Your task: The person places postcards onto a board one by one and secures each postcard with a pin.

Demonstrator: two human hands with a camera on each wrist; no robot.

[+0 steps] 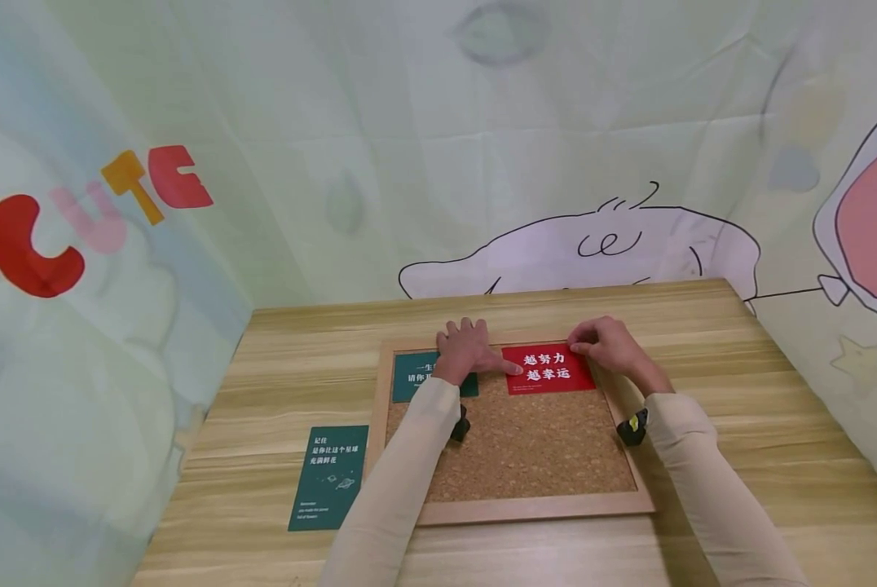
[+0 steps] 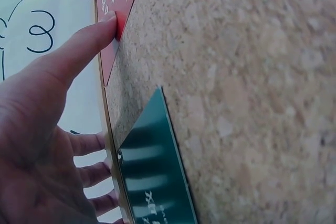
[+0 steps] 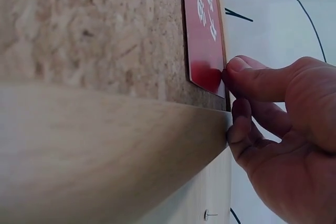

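A red card (image 1: 548,379) with white lettering lies at the top of the framed corkboard (image 1: 526,456). My left hand (image 1: 469,352) is spread over the board's top edge, its thumb pressing the red card's left side. Its other fingers reach over the frame by a green card (image 2: 157,156), which has a small round tack head (image 2: 119,155) at its top corner. At the red card's upper right corner, my right hand (image 1: 605,346) pinches a small thumbtack, mostly hidden by the fingertips. In the right wrist view, the thumb and forefinger (image 3: 241,65) meet at that corner.
Another green card (image 1: 328,477) lies on the wooden table (image 1: 255,391), left of the board. A loose thumbtack (image 3: 206,215) is on the table just beyond the wooden frame (image 3: 131,129). Behind the table hangs a printed cloth (image 1: 409,163).
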